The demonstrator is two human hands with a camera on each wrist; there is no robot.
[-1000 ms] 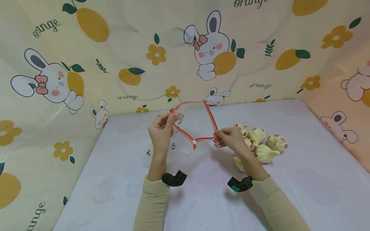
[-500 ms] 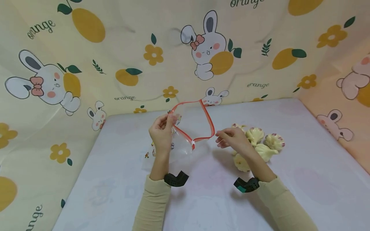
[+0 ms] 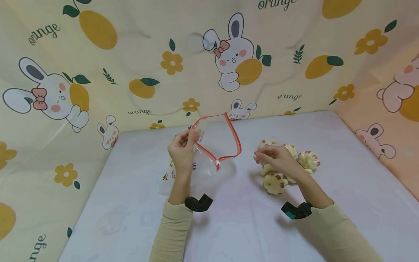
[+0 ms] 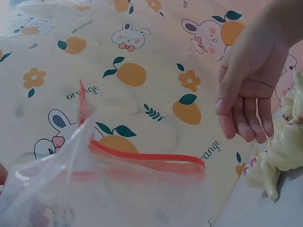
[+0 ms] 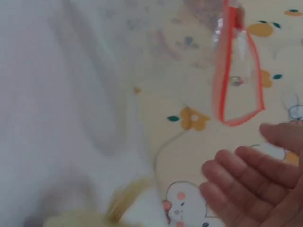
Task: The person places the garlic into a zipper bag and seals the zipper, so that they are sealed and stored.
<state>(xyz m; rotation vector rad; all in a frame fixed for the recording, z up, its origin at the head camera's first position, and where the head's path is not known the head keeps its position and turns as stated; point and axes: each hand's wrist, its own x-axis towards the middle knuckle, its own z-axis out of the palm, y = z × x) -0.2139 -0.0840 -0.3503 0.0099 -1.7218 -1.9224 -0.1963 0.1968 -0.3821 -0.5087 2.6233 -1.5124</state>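
Note:
My left hand (image 3: 182, 150) pinches one edge of a clear zip bag (image 3: 205, 163), whose mouth, rimmed by a red zip strip (image 3: 236, 140), gapes wide. A small white slider sits on the strip's near corner. Small coloured prints show on the film. To the right, my right hand (image 3: 277, 158) hovers over a pile of garlic bulbs (image 3: 274, 183), partly hiding them. In the right wrist view the fingers (image 5: 232, 177) of that hand are relaxed and hold nothing. The left wrist view shows the bag (image 4: 142, 198) close up and garlic bulbs (image 4: 284, 142) beyond the right hand.
A pale cloth-covered table (image 3: 229, 225) lies beneath both hands. Behind it and at the sides stands a cream cloth backdrop (image 3: 203, 87) printed with rabbits and oranges. A black wrist device (image 3: 199, 202) is strapped to each forearm.
My right hand has let go of the bag's red rim and moved right, over the garlic. The left hand keeps its pinch, and the bag mouth stays spread.

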